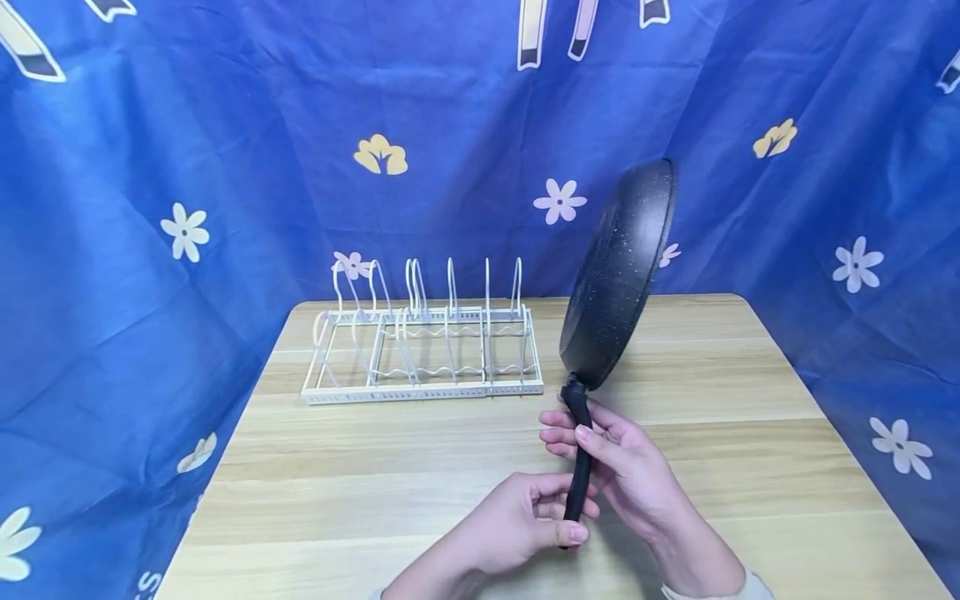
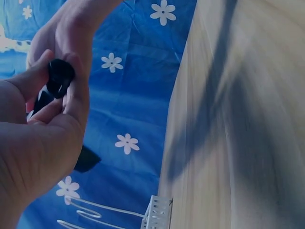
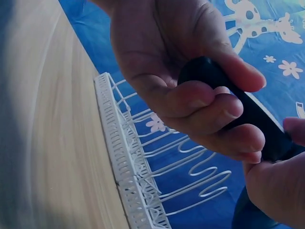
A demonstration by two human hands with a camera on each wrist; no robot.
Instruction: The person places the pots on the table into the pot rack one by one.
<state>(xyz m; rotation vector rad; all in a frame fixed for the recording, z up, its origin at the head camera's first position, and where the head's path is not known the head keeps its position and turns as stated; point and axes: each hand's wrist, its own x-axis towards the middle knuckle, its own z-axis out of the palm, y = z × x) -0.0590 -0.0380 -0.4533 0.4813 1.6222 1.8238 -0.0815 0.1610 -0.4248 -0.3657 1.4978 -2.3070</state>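
Observation:
A black speckled frying pan (image 1: 618, 267) is held up on edge over the table, its round body above and its handle (image 1: 579, 483) pointing down. My left hand (image 1: 517, 521) grips the lower end of that handle, thumb on the near side and fingers curled behind. Higher up, close under the pan's body, my right hand (image 1: 637, 467) holds the handle between thumb and fingers. In the right wrist view the left hand (image 3: 190, 90) wraps the handle's end, while part of the right hand (image 3: 279, 191) shows at the lower right edge.
A white wire pan rack (image 1: 423, 389) with several upright loops stands left of the pan, toward the back of the wooden table (image 1: 337, 492). Blue patterned cloth (image 1: 450, 100) hangs behind and along both sides of the table.

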